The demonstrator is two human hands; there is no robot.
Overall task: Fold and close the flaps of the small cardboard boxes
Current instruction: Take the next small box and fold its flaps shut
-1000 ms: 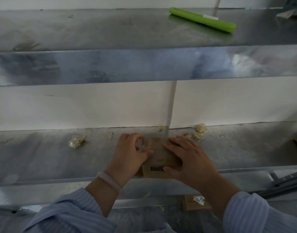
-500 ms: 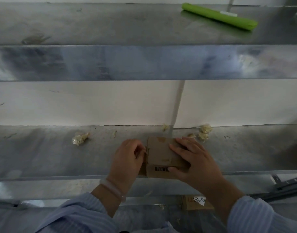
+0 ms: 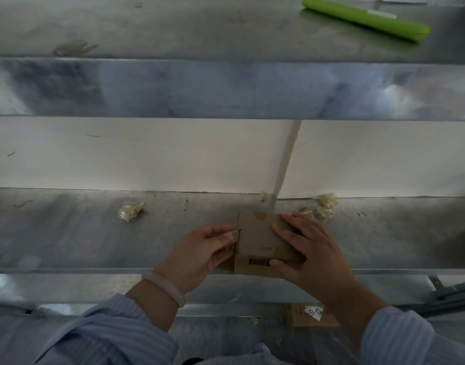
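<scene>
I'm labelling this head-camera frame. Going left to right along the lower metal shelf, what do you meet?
Crumpled wad → left hand → cardboard box → right hand.

Pale blue pinstriped sleeves on both arms, a milky white bangle on the left wrist
</scene>
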